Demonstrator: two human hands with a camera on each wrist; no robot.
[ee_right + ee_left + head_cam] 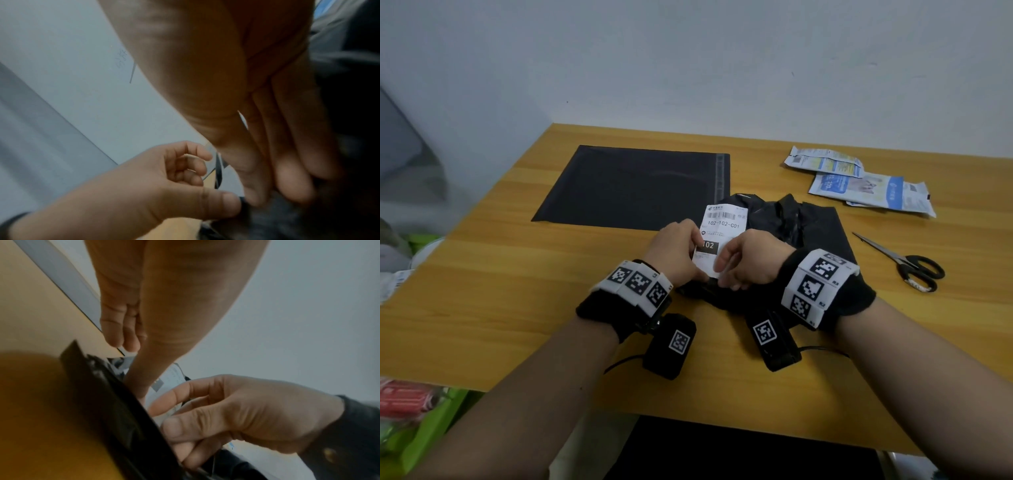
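Observation:
A crumpled black plastic bag (804, 219) lies mid-table with a white shipping label (722, 224) stuck on it, printed 102-102-C01. Both hands meet at the label's near edge. My left hand (681, 255) holds the bag's near edge at the label's lower left corner, thumb on top and the other fingers curled. My right hand (732, 270) pinches the label's lower edge between thumb and forefinger. The left wrist view shows that pinch, with the white label (174, 378) running between the fingers over the bag (107, 402). In the right wrist view both thumbs touch at the bag's edge (287, 219).
A flat black mailer (633, 188) lies behind on the wooden table (517, 308). Black-handled scissors (907, 263) lie to the right. Blue and white packets (866, 185) sit at the back right. Green and red clutter (400, 404) lies below the table's left edge.

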